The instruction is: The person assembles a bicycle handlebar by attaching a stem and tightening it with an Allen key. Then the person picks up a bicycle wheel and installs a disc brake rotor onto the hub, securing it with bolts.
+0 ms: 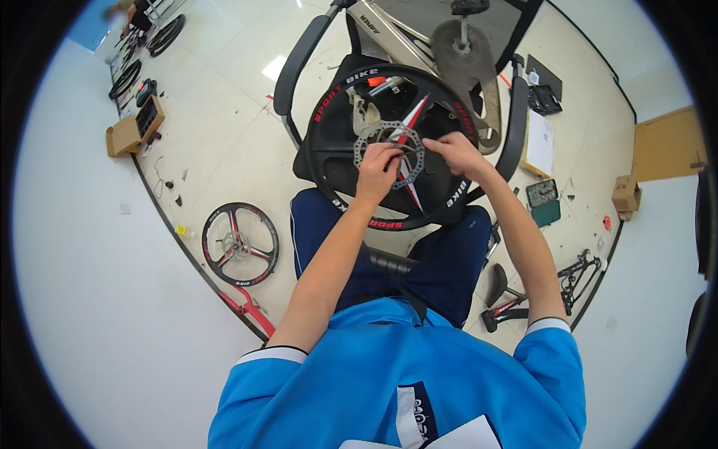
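A black spoked bicycle wheel (334, 196) with red and white lettering lies flat in front of me, over my thighs and a black chair seat. At its centre sits a silver brake disc (361, 142) with a perforated rim. My left hand (378, 173) is over the disc's middle, its fingers pinched together near the hub; whatever they grip is too small to make out. At the disc's right edge is my right hand (458, 153), fingers curled and thumb pointing inward. What lies inside its fingers is hidden.
Chair armrests (304, 56) flank the wheel, and a bike frame (389, 41) stands beyond it. A second wheel (241, 244) lies on the floor at left, near a red frame part (249, 305). Rightward are a green tool case (547, 213), a small bike frame (516, 308) and a cardboard box (627, 194).
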{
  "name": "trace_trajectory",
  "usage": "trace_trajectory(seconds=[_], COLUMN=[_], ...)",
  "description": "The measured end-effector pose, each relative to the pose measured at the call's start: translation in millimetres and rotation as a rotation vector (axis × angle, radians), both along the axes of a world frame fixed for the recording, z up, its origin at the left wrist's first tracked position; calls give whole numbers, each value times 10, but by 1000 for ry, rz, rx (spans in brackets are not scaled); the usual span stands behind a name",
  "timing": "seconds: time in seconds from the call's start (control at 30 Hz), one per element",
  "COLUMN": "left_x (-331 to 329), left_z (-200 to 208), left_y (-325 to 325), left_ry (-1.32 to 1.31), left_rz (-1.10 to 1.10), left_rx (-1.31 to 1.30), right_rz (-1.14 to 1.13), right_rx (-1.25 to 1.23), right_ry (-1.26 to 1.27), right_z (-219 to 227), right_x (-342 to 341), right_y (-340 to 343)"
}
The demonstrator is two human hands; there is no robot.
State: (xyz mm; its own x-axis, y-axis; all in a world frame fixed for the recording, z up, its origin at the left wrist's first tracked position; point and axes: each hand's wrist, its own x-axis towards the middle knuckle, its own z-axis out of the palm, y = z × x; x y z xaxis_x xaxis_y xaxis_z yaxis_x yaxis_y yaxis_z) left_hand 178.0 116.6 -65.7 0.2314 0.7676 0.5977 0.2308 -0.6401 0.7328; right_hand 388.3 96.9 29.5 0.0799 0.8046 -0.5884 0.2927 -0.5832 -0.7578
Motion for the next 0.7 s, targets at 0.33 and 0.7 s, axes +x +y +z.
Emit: trace_trajectory(seconds=[0.33,0.7], left_x=[60,-165], left_z=[169,539], left_y=[-10,439], left_ry=[37,460], left_rz=[44,-80], left_rx=[15,3], right_rz=[62,-150], right_rx=[225,503], right_ry=[-306,-135], right_z=[178,-493], right_x=[-183,-722], right_y=[340,-743])
